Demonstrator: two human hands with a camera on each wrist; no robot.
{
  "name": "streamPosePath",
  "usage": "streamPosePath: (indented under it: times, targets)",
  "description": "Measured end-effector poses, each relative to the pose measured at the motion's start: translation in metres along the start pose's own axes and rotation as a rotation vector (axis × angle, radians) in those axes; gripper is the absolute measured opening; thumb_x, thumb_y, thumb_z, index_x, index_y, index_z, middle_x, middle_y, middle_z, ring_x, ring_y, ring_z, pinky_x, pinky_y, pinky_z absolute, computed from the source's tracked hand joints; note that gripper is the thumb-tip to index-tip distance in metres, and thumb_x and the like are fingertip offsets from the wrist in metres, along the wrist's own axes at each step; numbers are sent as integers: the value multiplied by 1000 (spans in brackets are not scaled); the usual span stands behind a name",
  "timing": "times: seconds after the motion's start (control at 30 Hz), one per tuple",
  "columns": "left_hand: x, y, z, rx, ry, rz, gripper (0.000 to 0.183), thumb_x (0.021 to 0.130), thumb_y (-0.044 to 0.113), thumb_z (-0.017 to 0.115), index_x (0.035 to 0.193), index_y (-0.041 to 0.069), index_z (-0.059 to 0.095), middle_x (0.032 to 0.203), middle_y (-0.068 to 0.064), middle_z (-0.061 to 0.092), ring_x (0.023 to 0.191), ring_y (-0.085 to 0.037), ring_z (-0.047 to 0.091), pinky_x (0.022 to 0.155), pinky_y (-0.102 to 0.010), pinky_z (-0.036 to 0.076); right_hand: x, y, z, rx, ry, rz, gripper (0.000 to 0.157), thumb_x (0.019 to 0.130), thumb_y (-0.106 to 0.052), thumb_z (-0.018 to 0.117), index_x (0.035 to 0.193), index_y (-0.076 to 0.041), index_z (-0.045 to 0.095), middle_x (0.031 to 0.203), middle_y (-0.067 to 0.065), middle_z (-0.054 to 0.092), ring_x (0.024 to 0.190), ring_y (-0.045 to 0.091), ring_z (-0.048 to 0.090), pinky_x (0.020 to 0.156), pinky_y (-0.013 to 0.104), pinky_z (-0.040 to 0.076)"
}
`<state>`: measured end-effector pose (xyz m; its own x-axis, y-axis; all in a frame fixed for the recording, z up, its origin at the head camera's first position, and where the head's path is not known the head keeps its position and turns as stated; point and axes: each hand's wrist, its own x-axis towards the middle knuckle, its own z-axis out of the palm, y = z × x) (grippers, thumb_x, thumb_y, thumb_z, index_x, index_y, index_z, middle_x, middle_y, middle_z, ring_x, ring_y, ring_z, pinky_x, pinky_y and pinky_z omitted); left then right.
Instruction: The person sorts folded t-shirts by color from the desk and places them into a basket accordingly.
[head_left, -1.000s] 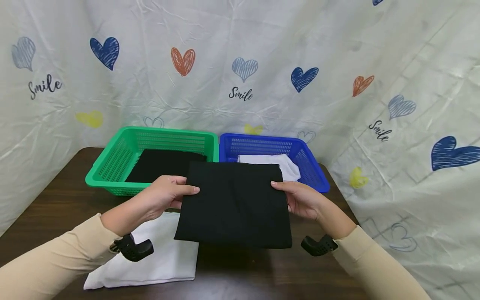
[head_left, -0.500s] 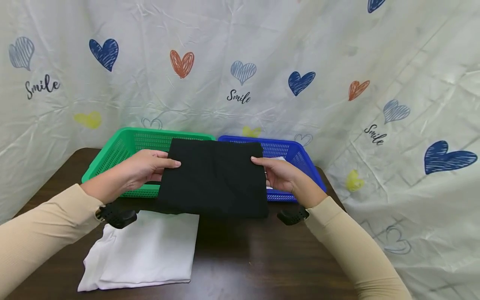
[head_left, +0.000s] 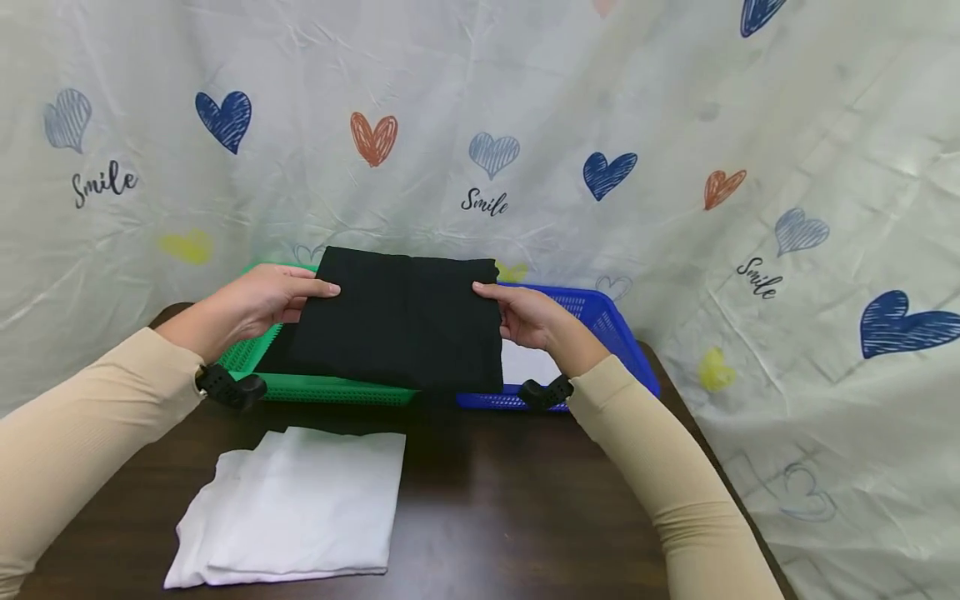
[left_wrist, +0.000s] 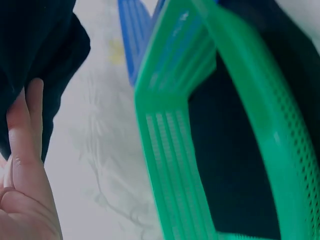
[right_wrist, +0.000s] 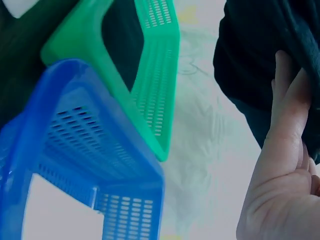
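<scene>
A folded black cloth [head_left: 405,321] hangs flat between my two hands, raised over the green basket [head_left: 337,390] and the near-left part of the blue basket [head_left: 617,333]. My left hand [head_left: 262,302] pinches its left edge, thumb on top and fingers beneath. At the right edge my right hand [head_left: 528,317] grips it the same way. Both wrist views show the fingers spread under the cloth's underside. Inside the green basket lies another black cloth [left_wrist: 230,150]. A white cloth [right_wrist: 57,215] lies in the blue basket.
A folded white cloth [head_left: 300,508] lies on the dark wooden table [head_left: 540,517], at the near left. The baskets stand side by side at the table's back edge, against a white curtain [head_left: 420,200] printed with hearts.
Both hands have carried the black cloth forward and to the left, from in front of the baskets to over the green one. The white cloth on the table stays put.
</scene>
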<state>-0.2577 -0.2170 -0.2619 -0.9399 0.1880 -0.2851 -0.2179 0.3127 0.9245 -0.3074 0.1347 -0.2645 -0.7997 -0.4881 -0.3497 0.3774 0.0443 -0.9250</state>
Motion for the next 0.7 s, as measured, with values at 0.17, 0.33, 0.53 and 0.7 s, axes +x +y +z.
streamPosePath:
  times: [0.17, 0.33, 0.53, 0.7]
  targets:
    - [11, 2, -16, -91, 46, 19, 72, 93, 30, 71, 149, -3, 38, 92, 11, 75, 83, -5, 74, 80, -25, 61, 23, -10, 11, -32, 20, 7, 28, 105, -30, 51, 93, -16, 73, 80, -2, 74, 70, 9, 70, 63, 21, 57]
    - [13, 10, -35, -77, 86, 31, 80, 92, 33, 71, 153, -2, 32, 82, 18, 72, 79, -1, 73, 78, -23, 61, 43, -24, 22, -40, 31, -18, 23, 104, -30, 52, 97, -15, 67, 75, -2, 72, 63, 10, 68, 56, 20, 54]
    - [19, 14, -53, -36, 105, 20, 80, 93, 37, 69, 154, 1, 31, 81, 20, 71, 78, 1, 71, 76, -21, 60, 63, -35, 35, -16, 63, -34, 16, 101, -29, 57, 102, -15, 63, 80, -2, 70, 66, 12, 66, 55, 21, 54]
    - [24, 14, -66, -5, 126, 12, 83, 93, 38, 68, 156, 1, 27, 80, 21, 69, 76, 2, 70, 74, -19, 59, 80, -40, 46, -5, 81, -32, 15, 100, -28, 60, 99, -14, 63, 81, -2, 70, 65, 12, 66, 55, 22, 55]
